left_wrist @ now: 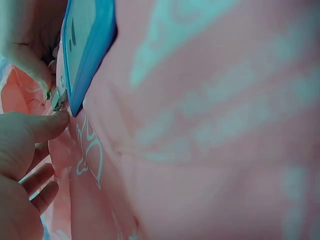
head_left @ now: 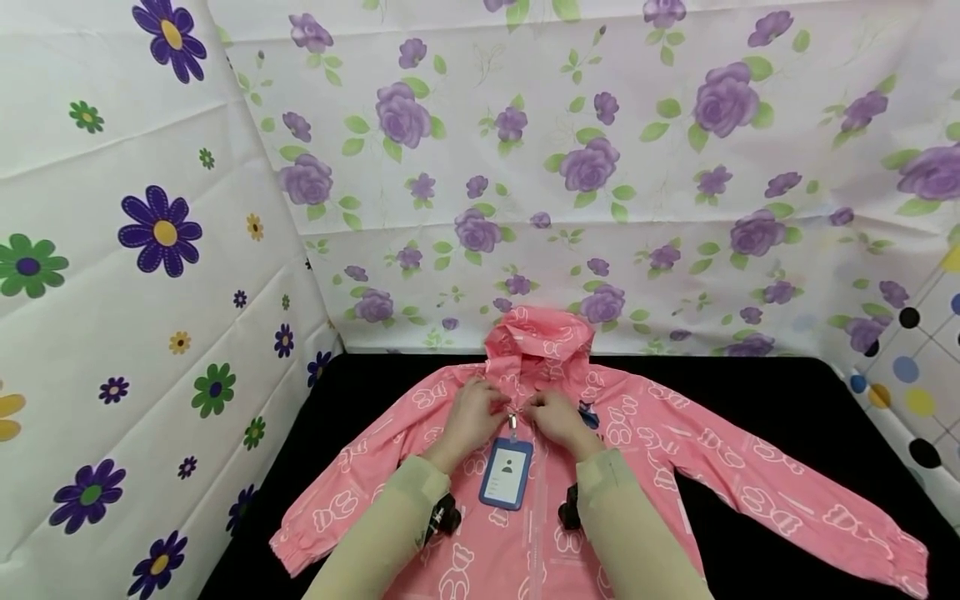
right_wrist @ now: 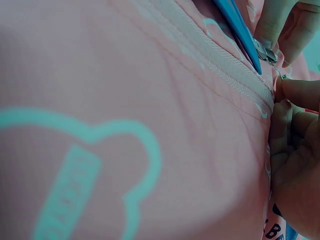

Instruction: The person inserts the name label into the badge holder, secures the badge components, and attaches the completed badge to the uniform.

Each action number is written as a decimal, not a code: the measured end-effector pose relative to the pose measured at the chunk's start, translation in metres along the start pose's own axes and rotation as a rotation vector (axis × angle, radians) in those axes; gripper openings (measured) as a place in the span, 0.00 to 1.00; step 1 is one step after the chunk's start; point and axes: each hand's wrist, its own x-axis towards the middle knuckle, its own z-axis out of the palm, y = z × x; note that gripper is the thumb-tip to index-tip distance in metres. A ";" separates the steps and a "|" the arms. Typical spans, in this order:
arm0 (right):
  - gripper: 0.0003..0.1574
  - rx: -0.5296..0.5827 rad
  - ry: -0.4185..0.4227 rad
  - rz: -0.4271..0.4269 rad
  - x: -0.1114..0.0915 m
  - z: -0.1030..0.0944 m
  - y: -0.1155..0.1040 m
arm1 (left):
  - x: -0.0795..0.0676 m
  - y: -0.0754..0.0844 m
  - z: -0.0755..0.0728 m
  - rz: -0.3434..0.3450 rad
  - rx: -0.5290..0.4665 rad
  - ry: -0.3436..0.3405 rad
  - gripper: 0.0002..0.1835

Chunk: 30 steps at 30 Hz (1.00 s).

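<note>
A pink hooded jacket (head_left: 480,533) with white bear drawings lies spread out, hood at the far end. On its front hangs a blue-framed badge holder (head_left: 517,487) with a white card, topped by a metal clip (head_left: 513,422). My left hand (head_left: 474,417) pinches the clip between thumb and finger, as the left wrist view shows beside the metal clip (left_wrist: 59,101). Close by, my right hand (head_left: 558,419) pinches the jacket front near the zipper (right_wrist: 230,75). A thin, shiny bit (right_wrist: 281,76) shows at its fingertips; its kind is unclear.
Under the jacket is a black tabletop (head_left: 780,400). White flowered cloth (head_left: 510,175) hangs behind it and along the left side; a dotted sheet (head_left: 907,392) stands at the right. Both jacket sleeves (head_left: 795,483) stretch outward across the table.
</note>
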 end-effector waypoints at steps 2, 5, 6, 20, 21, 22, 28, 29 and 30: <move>0.11 0.005 -0.006 0.008 -0.001 0.000 0.000 | -0.001 0.000 0.000 -0.004 0.000 0.000 0.11; 0.11 0.006 -0.012 0.023 -0.002 0.000 0.000 | -0.001 0.000 0.001 -0.007 -0.004 -0.003 0.10; 0.11 0.005 -0.014 0.024 -0.002 0.000 0.000 | -0.001 0.000 0.001 -0.007 -0.002 -0.006 0.09; 0.14 0.044 -0.037 0.007 -0.004 0.001 -0.001 | -0.001 0.004 0.000 -0.013 0.007 -0.014 0.04; 0.14 0.047 -0.037 0.008 -0.004 0.001 -0.001 | -0.001 0.004 0.001 -0.012 -0.002 -0.008 0.04; 0.14 0.050 -0.038 0.006 -0.004 0.001 -0.001 | -0.001 0.004 0.001 -0.013 -0.012 -0.005 0.05; 0.14 0.038 -0.024 -0.010 -0.003 0.001 0.000 | 0.001 0.004 0.003 -0.039 -0.051 -0.021 0.07; 0.14 0.031 -0.020 -0.010 -0.003 0.001 -0.001 | 0.001 0.004 0.004 -0.045 -0.053 -0.023 0.06; 0.14 0.028 -0.019 -0.007 -0.003 0.001 -0.001 | 0.001 0.004 0.004 -0.056 -0.056 -0.027 0.06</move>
